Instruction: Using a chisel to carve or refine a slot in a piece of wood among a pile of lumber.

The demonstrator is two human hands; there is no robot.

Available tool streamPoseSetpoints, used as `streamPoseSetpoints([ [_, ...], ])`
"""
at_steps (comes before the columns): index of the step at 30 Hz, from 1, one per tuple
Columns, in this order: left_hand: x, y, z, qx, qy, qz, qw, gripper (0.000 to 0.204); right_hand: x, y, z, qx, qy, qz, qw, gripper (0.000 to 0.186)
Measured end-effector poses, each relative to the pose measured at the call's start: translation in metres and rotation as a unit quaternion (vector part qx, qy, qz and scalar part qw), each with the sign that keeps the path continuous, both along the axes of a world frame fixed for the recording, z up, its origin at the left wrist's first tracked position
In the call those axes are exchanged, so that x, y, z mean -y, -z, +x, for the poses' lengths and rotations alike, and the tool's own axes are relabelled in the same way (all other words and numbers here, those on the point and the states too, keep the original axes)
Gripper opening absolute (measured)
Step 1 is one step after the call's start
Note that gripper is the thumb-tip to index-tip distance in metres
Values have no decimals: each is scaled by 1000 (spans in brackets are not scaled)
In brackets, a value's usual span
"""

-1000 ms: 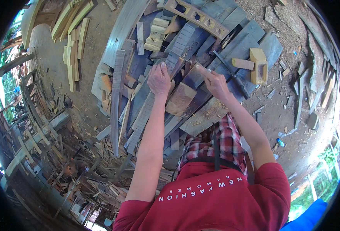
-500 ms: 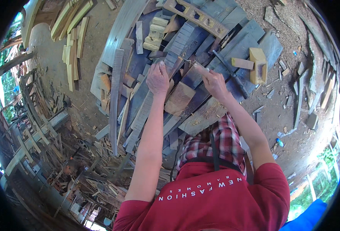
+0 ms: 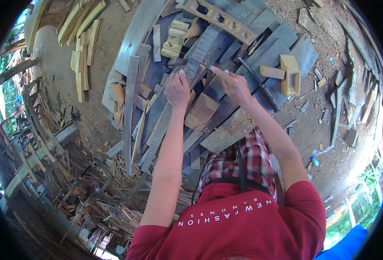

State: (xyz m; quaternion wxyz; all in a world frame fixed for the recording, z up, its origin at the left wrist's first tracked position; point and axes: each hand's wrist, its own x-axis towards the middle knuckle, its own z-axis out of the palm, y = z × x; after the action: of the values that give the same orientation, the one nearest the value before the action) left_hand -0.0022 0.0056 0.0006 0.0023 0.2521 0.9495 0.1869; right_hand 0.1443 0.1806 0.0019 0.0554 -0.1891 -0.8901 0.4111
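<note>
My left hand [image 3: 177, 89] is closed above a long striped grey board [image 3: 204, 43], thumb uppermost. What it grips, if anything, I cannot make out. To its right, my right hand [image 3: 235, 88] has its fingers drawn together, their tips pointing left near the end of a thin pale line [image 3: 194, 58], perhaps a wire or sliver. Whether either hand holds that line is too small to tell. Below and between the hands lies a brown wooden block [image 3: 202, 112]. Right of my right hand rests a dark-handled tool [image 3: 268, 96] with a long metal shaft.
A yellowish block with a rectangular hollow [image 3: 290, 74] stands at the right, a short wood piece [image 3: 272, 72] beside it. Across the far side lies a bar with several square holes [image 3: 239, 31]. A grooved pale block [image 3: 175, 39] sits beyond my left hand. Pale strips [image 3: 82, 65] lie far left.
My right hand has moved left and slightly away from me, its fingertips now closer to my left hand. The left hand has stayed nearly still.
</note>
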Motion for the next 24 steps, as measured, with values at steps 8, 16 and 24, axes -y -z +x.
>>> streamPoseSetpoints([
  [8,3,-3,2,-3,-3,10,1000,36,7,15,26,-78,4,-20,997,56],
  [16,-4,1,5,8,-1,8,1000,36,2,3,-20,-61,3,-29,998,58],
  [24,4,-3,2,-3,-7,2,1000,36,5,6,18,-24,17,-48,998,56],
])
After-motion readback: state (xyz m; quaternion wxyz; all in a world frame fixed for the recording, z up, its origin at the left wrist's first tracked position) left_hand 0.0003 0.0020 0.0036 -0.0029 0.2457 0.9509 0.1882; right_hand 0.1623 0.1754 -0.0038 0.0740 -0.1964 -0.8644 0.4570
